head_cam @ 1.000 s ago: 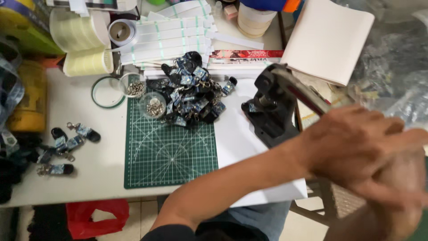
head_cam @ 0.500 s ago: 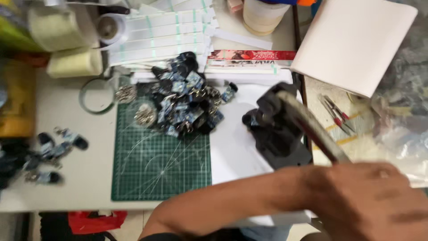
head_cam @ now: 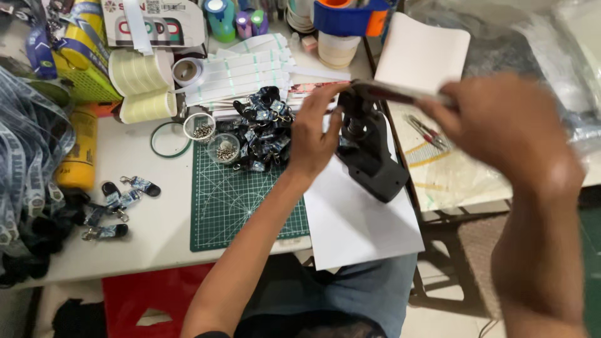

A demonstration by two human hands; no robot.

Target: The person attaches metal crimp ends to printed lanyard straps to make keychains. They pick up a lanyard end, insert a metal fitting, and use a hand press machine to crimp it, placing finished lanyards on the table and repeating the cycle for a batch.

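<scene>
A black hand press (head_cam: pixel 369 156) stands on a white sheet (head_cam: pixel 360 225) at the table's right edge. My right hand (head_cam: pixel 501 119) grips the end of its long lever (head_cam: pixel 391 92), which lies nearly level. My left hand (head_cam: pixel 316 134) reaches in at the press head, fingers at the die; whether it pinches a small piece there I cannot tell. Just left of that hand lies a heap of dark strap pieces with metal clips (head_cam: pixel 263 128) on a green cutting mat (head_cam: pixel 241 200).
Two small clear cups of metal rivets (head_cam: pixel 213 141) sit on the mat's far corner. Finished clips (head_cam: pixel 119 203) lie at the left, beside a bunch of lanyards (head_cam: pixel 28 163). Tape rolls (head_cam: pixel 141 87), white strips (head_cam: pixel 250 69) and red-handled pliers (head_cam: pixel 426 133) surround the work.
The lever has swung up from its low, pressed position to nearly level, my right hand rising with it. My left hand has come into view and reached to the press head.
</scene>
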